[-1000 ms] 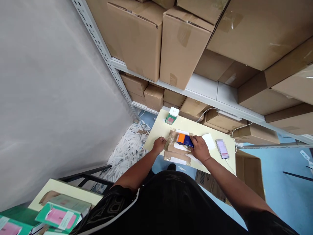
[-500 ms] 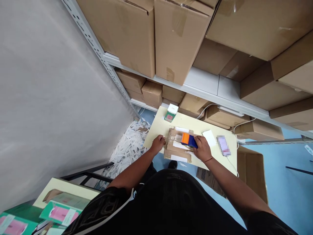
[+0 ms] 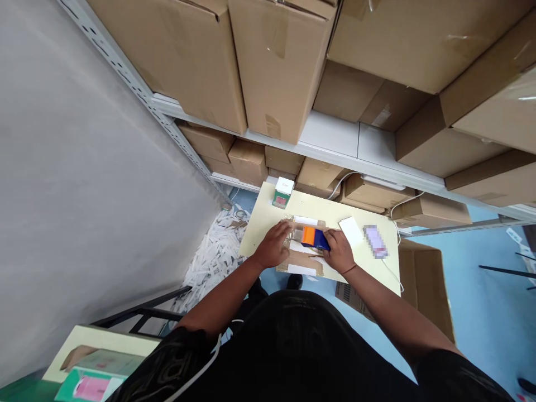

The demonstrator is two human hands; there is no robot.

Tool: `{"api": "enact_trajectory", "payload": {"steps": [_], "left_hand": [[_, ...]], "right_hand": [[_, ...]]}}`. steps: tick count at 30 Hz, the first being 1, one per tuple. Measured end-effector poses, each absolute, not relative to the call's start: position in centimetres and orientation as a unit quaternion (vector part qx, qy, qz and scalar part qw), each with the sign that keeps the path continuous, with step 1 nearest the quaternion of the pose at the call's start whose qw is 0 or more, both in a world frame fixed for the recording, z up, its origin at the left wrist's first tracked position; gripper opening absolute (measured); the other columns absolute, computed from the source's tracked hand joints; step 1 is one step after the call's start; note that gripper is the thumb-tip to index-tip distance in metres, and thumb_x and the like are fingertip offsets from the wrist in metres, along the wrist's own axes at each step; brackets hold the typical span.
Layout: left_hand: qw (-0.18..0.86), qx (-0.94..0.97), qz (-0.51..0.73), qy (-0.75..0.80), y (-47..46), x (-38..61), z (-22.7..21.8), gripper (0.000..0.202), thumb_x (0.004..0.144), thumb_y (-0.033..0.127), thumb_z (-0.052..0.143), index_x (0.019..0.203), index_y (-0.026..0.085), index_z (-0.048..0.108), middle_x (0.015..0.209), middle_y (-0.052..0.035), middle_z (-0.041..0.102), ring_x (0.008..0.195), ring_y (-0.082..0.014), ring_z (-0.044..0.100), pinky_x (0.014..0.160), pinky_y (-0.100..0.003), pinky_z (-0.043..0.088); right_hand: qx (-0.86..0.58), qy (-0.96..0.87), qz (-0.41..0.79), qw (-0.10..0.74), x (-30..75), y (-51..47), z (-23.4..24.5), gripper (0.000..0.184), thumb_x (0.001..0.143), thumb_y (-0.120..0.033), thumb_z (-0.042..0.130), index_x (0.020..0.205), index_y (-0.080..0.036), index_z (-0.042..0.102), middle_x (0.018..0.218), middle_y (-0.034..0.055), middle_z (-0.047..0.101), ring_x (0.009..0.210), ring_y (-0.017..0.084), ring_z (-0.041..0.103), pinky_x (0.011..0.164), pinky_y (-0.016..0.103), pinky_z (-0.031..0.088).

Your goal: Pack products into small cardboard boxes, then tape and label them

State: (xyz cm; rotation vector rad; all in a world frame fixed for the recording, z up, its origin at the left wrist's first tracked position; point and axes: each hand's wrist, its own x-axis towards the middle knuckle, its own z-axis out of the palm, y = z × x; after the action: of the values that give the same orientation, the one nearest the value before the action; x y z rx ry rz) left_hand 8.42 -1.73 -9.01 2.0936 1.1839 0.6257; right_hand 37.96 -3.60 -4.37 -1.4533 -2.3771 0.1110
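A flat brown cardboard parcel (image 3: 302, 259) with white labels lies on a small pale yellow table (image 3: 259, 229). My left hand (image 3: 273, 245) lies on the parcel's left part, fingers stretched forward and pressing down. My right hand (image 3: 338, 251) is closed round an orange and blue tape dispenser (image 3: 314, 238) that rests on top of the parcel. Clear tape shines on the parcel between the two hands.
On the table also sit a small green and white box (image 3: 282, 192), a white card (image 3: 350, 230) and a blurred phone (image 3: 375, 242) with a cable. Shelves of cardboard boxes (image 3: 276, 61) rise behind. Paper strips (image 3: 213, 251) litter the floor at left; an open carton (image 3: 422, 290) stands at right.
My left hand has moved from the parcel's left edge onto its top, fingers now stretched out. The tape dispenser has shifted slightly left. The view has tilted down a little.
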Motion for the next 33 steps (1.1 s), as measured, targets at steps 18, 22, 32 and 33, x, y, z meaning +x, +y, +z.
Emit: {"api": "enact_trajectory", "payload": {"steps": [18,22,32,33], "left_hand": [[0.189,0.863,0.111,0.456,-1.0,10.7,-7.3,0.097,0.089,0.064,0.061,0.164,0.012,0.028,0.170,-0.0181,0.023,0.160,-0.0361,0.014,0.129,-0.054,0.004],[0.187,0.866,0.111,0.451,-0.9,11.0,-7.3,0.096,0.090,0.064,0.059,0.164,0.011,0.028,0.171,-0.0185,0.022,0.160,-0.0368,0.013,0.129,-0.055,0.005],[0.200,0.864,0.119,0.447,-0.4,10.7,-8.1,0.098,0.089,0.068,0.060,0.164,0.014,0.028,0.171,-0.0188,0.021,0.159,-0.0379,0.013,0.128,-0.055,0.011],[0.201,0.865,0.120,0.445,-0.4,10.7,-8.2,0.098,0.089,0.069,0.059,0.164,0.013,0.028,0.171,-0.0190,0.021,0.159,-0.0379,0.013,0.128,-0.055,0.012]], "right_hand": [[-0.544,-0.834,0.032,-0.083,53.7,-3.6,3.4,0.051,0.094,-0.023,0.053,0.145,-0.015,0.055,0.124,0.0195,0.061,0.110,0.033,0.055,0.098,0.044,0.043],[-0.560,-0.814,0.021,-0.152,57.3,-5.6,1.2,0.049,0.092,-0.013,0.049,0.140,-0.015,0.058,0.119,0.0207,0.063,0.104,0.033,0.056,0.091,0.045,0.044],[-0.617,-0.726,0.210,-0.219,50.5,-2.9,-5.6,0.047,0.085,-0.013,0.059,0.131,-0.021,0.063,0.113,0.0145,0.068,0.091,0.026,0.069,0.076,0.033,0.047],[-0.624,-0.716,0.225,-0.218,51.0,-3.3,-5.9,0.047,0.084,-0.013,0.061,0.130,-0.021,0.064,0.113,0.0141,0.069,0.092,0.026,0.069,0.076,0.033,0.047]]}}
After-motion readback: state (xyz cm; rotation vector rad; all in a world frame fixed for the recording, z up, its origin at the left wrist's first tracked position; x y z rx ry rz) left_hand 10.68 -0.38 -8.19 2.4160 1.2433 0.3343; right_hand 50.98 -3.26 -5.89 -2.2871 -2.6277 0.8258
